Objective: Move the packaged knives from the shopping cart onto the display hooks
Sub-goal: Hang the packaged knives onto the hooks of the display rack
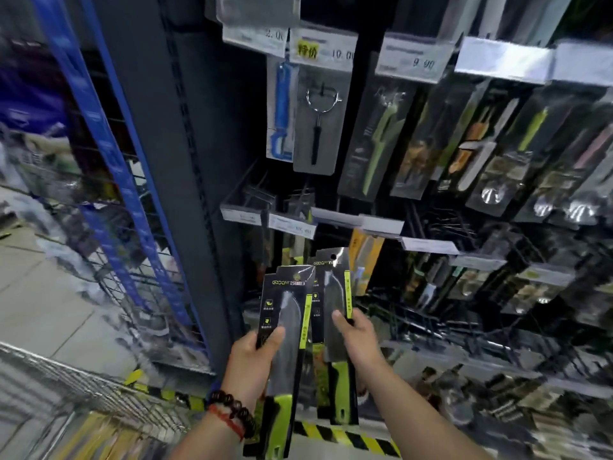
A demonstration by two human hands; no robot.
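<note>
My left hand (pixel 257 355) grips one packaged knife (pixel 288 322), my right hand (pixel 356 336) another (pixel 335 293); both stand upright, hang-holes up. The bare display hooks (pixel 262 190) lie farther and higher, slightly left, my right knife reaching nearer.

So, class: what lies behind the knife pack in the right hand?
Behind the right-hand knife pack, held by the right hand, an orange-and-yellow package hangs on the display, partly showing above it. Its lower part and hook are covered; the left hand holds another pack.
</note>
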